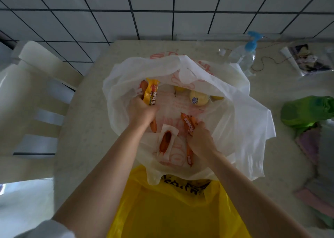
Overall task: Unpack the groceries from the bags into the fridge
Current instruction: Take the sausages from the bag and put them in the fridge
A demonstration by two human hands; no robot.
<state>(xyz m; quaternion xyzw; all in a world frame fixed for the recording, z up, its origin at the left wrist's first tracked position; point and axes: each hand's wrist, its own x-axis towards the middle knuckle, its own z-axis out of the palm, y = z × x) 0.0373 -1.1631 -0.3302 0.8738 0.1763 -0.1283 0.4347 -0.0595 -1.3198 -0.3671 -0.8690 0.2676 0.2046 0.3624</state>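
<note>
**A:** White plastic bag (240, 100) is wide open on the table (86, 129) and I've got both hands down in it. Left hand (142, 111) is curled round a small bundle of sausage snacks, the yellow sausage pack (151, 93) sticking out the top. Right hand (200, 138) is pinching a few red-wrapped sausage sticks (188, 124). So I'd call this the grab-it-out-of-the-bag step, nothing near a fridge yet, and no fridge is in view at all.

**B:** what's next then? and how much is left in there?

**A:** My guess: lift both handfuls clear of the bag walls without snagging the plastic, then turn and find the fridge. Count-wise, still loose in the bag: one white sachet with a red sausage (165, 142) between my wrists, and yellow round fruit (199, 97) at the far side. I make out three of those, one with a sticker, the other two half hidden under the fold. Sticks in my right hand look like three, can't say exactly. Two bags total, as a yellow bag (162, 210) sits just beside the white one, nearer to me, contents not visible.
</note>
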